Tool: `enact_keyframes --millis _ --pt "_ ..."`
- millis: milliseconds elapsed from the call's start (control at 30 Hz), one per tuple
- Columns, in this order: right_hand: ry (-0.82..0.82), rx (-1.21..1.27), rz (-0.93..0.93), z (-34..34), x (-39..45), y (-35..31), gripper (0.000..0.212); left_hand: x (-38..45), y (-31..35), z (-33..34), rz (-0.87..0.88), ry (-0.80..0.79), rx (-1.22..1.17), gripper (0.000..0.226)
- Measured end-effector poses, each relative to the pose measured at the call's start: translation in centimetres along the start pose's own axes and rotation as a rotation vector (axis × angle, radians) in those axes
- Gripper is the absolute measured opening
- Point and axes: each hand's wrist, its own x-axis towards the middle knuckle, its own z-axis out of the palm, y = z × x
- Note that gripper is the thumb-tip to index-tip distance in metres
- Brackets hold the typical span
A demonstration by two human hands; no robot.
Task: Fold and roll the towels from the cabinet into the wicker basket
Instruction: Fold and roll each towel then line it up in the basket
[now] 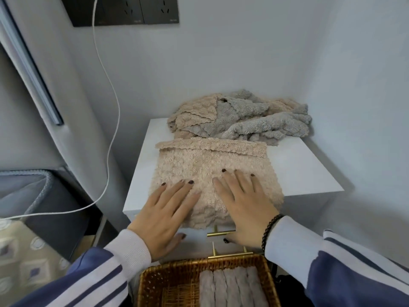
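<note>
1. Your left hand [164,214] lies flat, fingers straight and spread, palm down on the near left part of the beige towel [212,173]. It grips nothing.
2. Your right hand [244,204] lies flat just beside the left, fingers straight and slightly fanned, pressing the near right part of the same towel. The thumb hangs below the cabinet edge, close to a brass handle [218,233]; contact with it cannot be determined.
3. A dark bead bracelet [269,230] sits on your right wrist. Both sleeves are blue with pale stripes and pale cuffs.
4. The beige towel is spread under both palms on the white cabinet top [305,171]. Its far edge, beyond your fingertips, is turned over in a narrow band. Its near edge overhangs the cabinet front between your wrists.
5. Beyond your fingertips, against the wall, a loose heap of beige and grey towels [241,117] touches the far edge of the spread towel.
6. Below your wrists stands the wicker basket [177,282]. Grey rolled towels [232,289] lie side by side in its right part.
7. Left of your left hand a white cable [108,151] hangs down from the wall sockets [141,11].
</note>
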Motion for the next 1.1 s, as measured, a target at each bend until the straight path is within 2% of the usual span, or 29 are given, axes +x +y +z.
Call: enact_keyframes --millis 67,133,233,333,433,533,600,667,700,833,900,1000,1100 --pt "0.038 -0.039 0.044 0.5 0.0 -0.6 0.101 0.0 0.2 0.2 -0.055 -0.049 0.045 0.117" --pt "0.047 -0.027 0.054 0.3 0.0 -0.5 0.095 0.0 0.1 -0.1 -0.073 -0.053 0.026 0.12" --pt "-0.035 0.112 0.005 -1.0 0.0 0.9 0.094 -0.2 -0.1 -1.0 -0.039 -0.013 -0.07 0.099" --pt "-0.1 0.464 0.028 -3.1 -0.6 2.4 0.088 -0.1 -0.1 -3.2 -0.095 0.031 -0.212 0.081" --pt "0.006 0.854 0.201 -4.4 0.0 4.1 0.07 1.1 -1.0 -5.4 -0.324 0.02 -0.474 0.073" --pt "0.176 1.192 0.523 -4.0 1.9 5.9 0.053 3.2 -2.8 -5.3 -0.68 0.057 -0.865 0.069" --pt "0.265 1.524 0.742 -3.4 3.2 6.9 0.054 4.7 -4.0 -4.9 -0.951 0.129 -1.234 0.066" --pt "0.345 1.8 0.848 -3.3 4.3 7.4 0.055 6.1 -4.9 -4.5 -1.153 0.177 -1.59 0.067" --pt "0.365 1.868 0.878 -3.3 4.7 7.6 0.055 6.8 -5.3 -4.6 -1.216 0.203 -1.692 0.065" --pt "0.342 1.925 0.925 -3.7 5.6 8.1 0.036 8.9 -6.6 -4.4 -1.325 0.251 -1.868 0.032" --pt "0.303 1.927 0.947 -3.8 5.7 8.4 0.027 9.6 -7.1 -4.0 -1.335 0.228 -1.887 0.024" --pt "0.224 1.913 0.981 -4.0 6.2 9.0 0.01 10.6 -7.8 -3.7 -1.354 0.131 -1.843 0.025" --pt "0.163 1.904 0.998 -4.3 7.3 9.3 0.01 11.4 -8.8 -3.5 -1.369 0.013 -1.825 0.038"
